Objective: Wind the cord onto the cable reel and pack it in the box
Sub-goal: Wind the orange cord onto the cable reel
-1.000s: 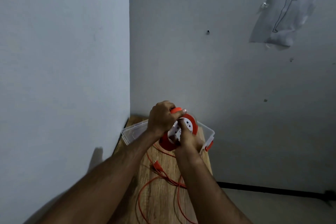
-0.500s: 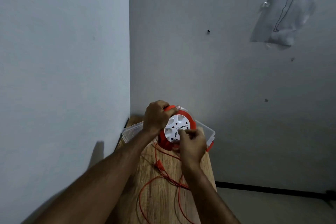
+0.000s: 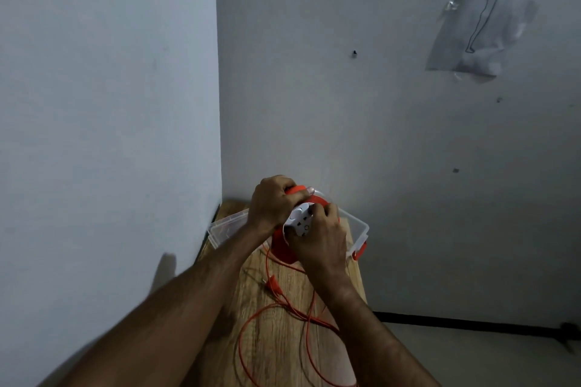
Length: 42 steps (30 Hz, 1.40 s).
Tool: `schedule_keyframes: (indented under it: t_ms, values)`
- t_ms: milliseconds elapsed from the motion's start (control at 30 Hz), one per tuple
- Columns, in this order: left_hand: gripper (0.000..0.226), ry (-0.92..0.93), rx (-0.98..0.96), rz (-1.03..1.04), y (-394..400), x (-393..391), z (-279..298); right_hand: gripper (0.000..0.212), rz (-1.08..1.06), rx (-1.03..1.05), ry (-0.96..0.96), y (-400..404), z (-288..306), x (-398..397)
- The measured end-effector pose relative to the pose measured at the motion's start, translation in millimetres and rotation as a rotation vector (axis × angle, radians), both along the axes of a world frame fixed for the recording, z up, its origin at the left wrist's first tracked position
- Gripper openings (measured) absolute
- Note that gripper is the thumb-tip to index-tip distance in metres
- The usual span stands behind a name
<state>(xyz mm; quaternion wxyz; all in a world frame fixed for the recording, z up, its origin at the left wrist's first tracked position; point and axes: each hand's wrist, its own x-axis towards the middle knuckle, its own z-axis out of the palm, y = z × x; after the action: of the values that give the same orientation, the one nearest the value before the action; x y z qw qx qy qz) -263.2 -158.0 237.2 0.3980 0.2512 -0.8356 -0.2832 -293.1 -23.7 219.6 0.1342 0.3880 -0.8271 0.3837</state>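
An orange cable reel (image 3: 280, 247) with a white socket face (image 3: 300, 221) stands upright on the wooden table (image 3: 276, 349), in front of a clear plastic box (image 3: 356, 226). My left hand (image 3: 273, 200) grips the orange handle on top of the reel. Over the white face lies my right hand (image 3: 320, 237), fingers curled on its crank knob, hiding much of it. The orange cord (image 3: 251, 324) trails from the reel in loose loops over the table, with its plug (image 3: 271, 283) lying near the reel.
The table stands in a room corner, walls close on the left and behind. The box has an orange latch (image 3: 359, 251) on its right end. A plastic sheet with a line drawing (image 3: 481, 16) hangs on the back wall. Bare floor lies to the right.
My right hand has moved from below the white face up over it, turning it. The left hand stays on the handle; the reel has barely shifted.
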Motion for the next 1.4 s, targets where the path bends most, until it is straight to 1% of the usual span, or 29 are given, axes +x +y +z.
schedule_keyframes:
  t_ms: [67,167,267,333,367,400,433,467,500,533,600,700,767,800,833,867,900,933,967,1000,1033,1067,1133,1200,1300,1400]
  values:
    - [0.067,0.002,-0.003,0.007,-0.5,1.2,0.2,0.048,0.021,-0.097,-0.05,-1.2,-3.6,-2.6]
    - [0.066,-0.009,-0.02,0.016,-0.1,2.5,-0.4,0.044,0.017,-0.235,-0.182,-2.8,-6.5,-1.0]
    - [0.066,-0.027,-0.038,0.017,1.0,3.3,-0.2,0.05,-0.113,-0.351,-0.382,-7.1,-6.2,6.0]
    - [0.063,-0.029,-0.046,0.024,2.5,2.7,-0.5,0.048,-0.238,-0.392,-0.639,-11.0,-1.7,12.2]
    - [0.061,-0.022,-0.048,0.032,3.9,1.9,-1.6,0.043,-0.295,-0.437,-0.818,-13.7,1.5,14.4]
    - [0.058,-0.016,-0.057,0.045,5.7,1.4,-2.7,0.04,-0.353,-0.517,-1.042,-17.2,6.8,15.3]
    - [0.054,-0.014,-0.074,0.053,8.1,1.1,-3.6,0.047,-0.397,-0.637,-1.302,-20.6,13.9,15.5]
    - [0.05,-0.017,-0.092,0.054,10.0,0.4,-5.0,0.064,-0.425,-0.787,-1.545,-22.3,20.3,16.2]
    - [0.047,-0.021,-0.109,0.051,11.3,0.1,-6.8,0.079,-0.412,-0.91,-1.73,-23.0,23.7,15.5]
    - [0.045,-0.023,-0.12,0.046,12.1,0.3,-7.5,0.084,-0.38,-0.973,-1.829,-23.8,25.5,13.9]
    - [0.045,-0.029,-0.125,0.039,11.3,1.4,-6.1,0.081,-0.305,-1.005,-1.884,-22.3,30.9,14.9]
    - [0.048,-0.032,-0.096,0.054,4.5,2.9,-4.4,0.073,-0.19,-0.951,-1.87,-19.3,29.3,12.7]
    - [0.051,-0.019,-0.05,0.069,0.3,4.2,-6.3,0.065,-0.168,-0.861,-1.849,-15.3,23.3,11.3]
    - [0.051,-0.007,-0.027,0.074,-1.1,4.7,-7.1,0.059,-0.191,-0.786,-1.796,-12.5,17.9,11.1]
    - [0.05,0.004,-0.01,0.077,-1.3,5.4,-7.2,0.05,-0.21,-0.707,-1.689,-7.9,14.1,12.7]
    - [0.049,0.013,-0.001,0.082,-2.0,5.8,-7.1,0.041,-0.212,-0.636,-1.499,-3.4,10.8,14.7]
    - [0.049,0.017,-0.002,0.087,-2.4,6.2,-6.4,0.035,-0.186,-0.553,-1.24,2.4,9.0,18.4]
    - [0.05,0.018,-0.004,0.089,-2.9,6.2,-5.5,0.034,-0.153,-0.451,-0.909,7.8,6.4,21.3]
    - [0.051,0.017,-0.002,0.09,-3.4,6.1,-4.7,0.037,-0.128,-0.329,-0.571,12.5,5.5,23.9]
    - [0.052,0.018,0.003,0.089,-3.3,5.4,-3.5,0.042,-0.113,-0.218,-0.289,15.8,5.8,24.4]
    - [0.054,0.018,0.01,0.087,-3.0,4.7,-2.7,0.048,-0.108,-0.107,-0.106,16.7,6.3,24.4]
    - [0.056,0.02,0.015,0.08,-2.1,4.4,-1.6,0.054,-0.103,-0.009,-0.01,16.6,8.7,24.6]
    - [0.06,0.019,0.014,0.061,-0.9,2.3,-1.2,0.064,-0.061,0.132,0.024,15.1,8.4,21.3]
    - [0.06,0.013,0.004,0.044,0.7,1.2,-1.2,0.068,-0.031,0.193,0.025,13.8,9.1,18.2]
    - [0.056,0.012,-0.001,0.038,0.6,2.1,-1.2,0.07,-0.023,0.152,-0.002,8.3,4.9,13.2]
    - [0.059,0.004,-0.001,0.039,-0.8,2.5,-3.7,0.066,-0.025,0.051,-0.039,0.3,-1.6,8.2]
